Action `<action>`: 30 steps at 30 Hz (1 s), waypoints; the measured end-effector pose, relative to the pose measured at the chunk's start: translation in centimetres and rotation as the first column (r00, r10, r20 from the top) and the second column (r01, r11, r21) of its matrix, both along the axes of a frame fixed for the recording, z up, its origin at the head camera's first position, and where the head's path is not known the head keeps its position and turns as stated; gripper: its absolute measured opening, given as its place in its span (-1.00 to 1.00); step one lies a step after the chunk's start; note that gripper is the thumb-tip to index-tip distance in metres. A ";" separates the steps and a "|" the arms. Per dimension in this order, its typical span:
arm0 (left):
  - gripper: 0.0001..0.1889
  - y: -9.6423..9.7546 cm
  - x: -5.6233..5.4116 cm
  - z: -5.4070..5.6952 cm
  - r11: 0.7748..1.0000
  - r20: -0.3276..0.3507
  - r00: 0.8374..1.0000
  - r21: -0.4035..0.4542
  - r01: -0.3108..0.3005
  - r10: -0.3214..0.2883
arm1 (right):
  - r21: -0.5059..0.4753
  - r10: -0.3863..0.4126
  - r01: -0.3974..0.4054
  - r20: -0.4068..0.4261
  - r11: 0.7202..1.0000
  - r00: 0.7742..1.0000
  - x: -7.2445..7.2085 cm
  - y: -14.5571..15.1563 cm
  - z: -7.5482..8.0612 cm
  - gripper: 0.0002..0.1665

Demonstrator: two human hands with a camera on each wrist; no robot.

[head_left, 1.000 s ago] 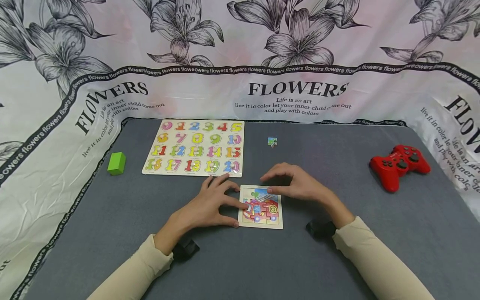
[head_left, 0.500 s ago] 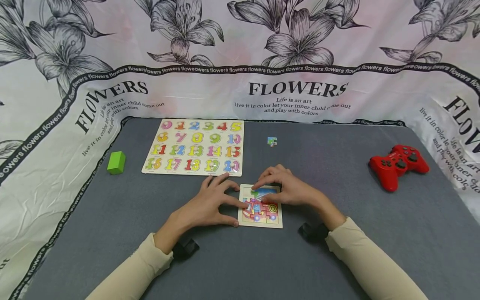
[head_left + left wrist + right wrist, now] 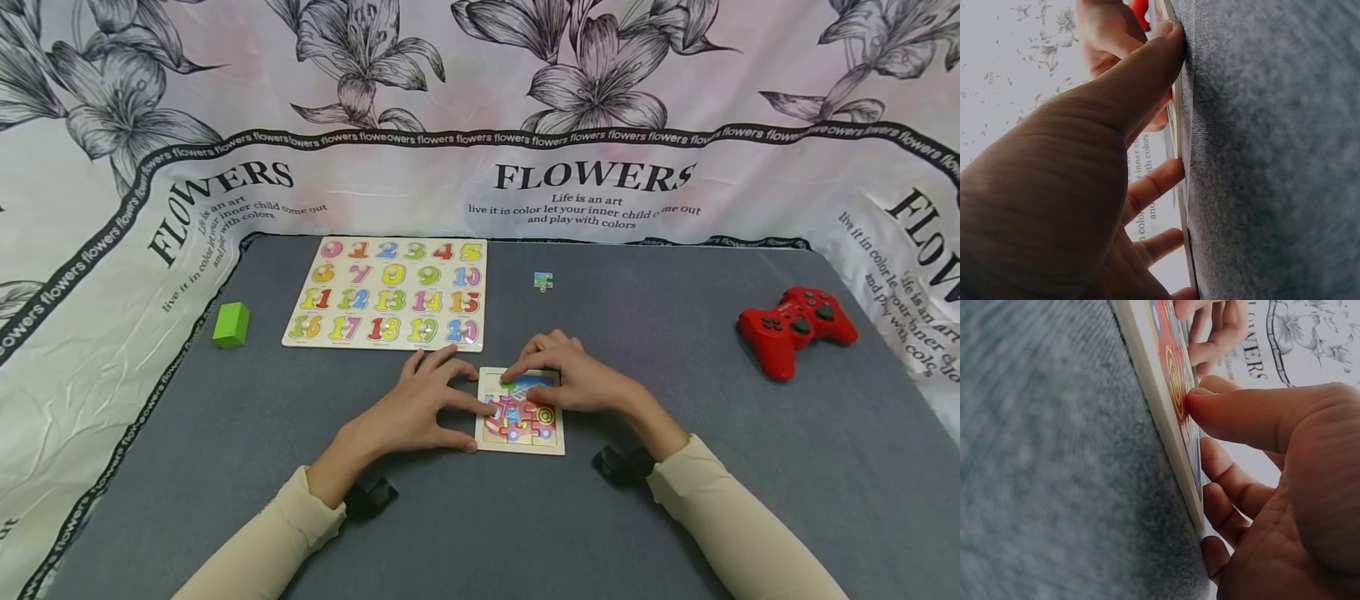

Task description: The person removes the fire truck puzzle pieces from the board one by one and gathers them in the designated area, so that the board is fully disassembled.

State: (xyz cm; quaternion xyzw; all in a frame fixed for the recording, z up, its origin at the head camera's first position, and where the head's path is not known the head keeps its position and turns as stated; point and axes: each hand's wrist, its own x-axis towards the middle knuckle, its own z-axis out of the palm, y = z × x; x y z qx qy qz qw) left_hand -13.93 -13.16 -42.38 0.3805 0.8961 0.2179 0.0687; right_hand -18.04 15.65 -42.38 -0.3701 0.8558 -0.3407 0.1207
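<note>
A small wooden jigsaw puzzle (image 3: 523,421) with a red fire-engine picture lies flat on the grey table. My left hand (image 3: 412,421) is spread at its left side, the thumb at the lower left corner and the index finger reaching over the frame. From the right, my right hand (image 3: 577,379) presses on the upper part of the picture with thumb and index finger, partly covering the blue pieces. In the right wrist view, the thumb of my right hand (image 3: 1329,462) touches the puzzle face, while other fingertips sit by its edge. A loose jigsaw piece (image 3: 543,282) lies farther back.
Behind my left hand is a number board (image 3: 386,293) with coloured digits. A green block (image 3: 231,325) stands at the left, and a red game controller (image 3: 797,329) lies at the right. A flower-printed cloth (image 3: 420,187) rises behind the table.
My right hand has moved left and down onto the puzzle from its upper right edge, then stayed there pressing. My left hand has kept its place.
</note>
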 end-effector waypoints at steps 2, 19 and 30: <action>-0.49 0.0 0.0 -0.1 1.000 -0.001 1.000 0.001 -0.001 0.001 | 0.000 0.001 -0.001 0.000 1.000 1.000 0.0 0.0 0.0 -0.62; -0.48 0.0 0.0 -0.1 1.000 0.011 1.000 -0.021 -0.009 0.009 | 0.044 0.028 -0.027 -0.021 0.999 0.999 0.2 -0.3 0.0 -0.53; -0.49 0.0 0.1 0.0 1.000 0.005 1.000 0.004 -0.002 0.002 | 0.076 0.042 -0.040 -0.027 0.996 0.999 0.2 -0.3 0.2 -0.48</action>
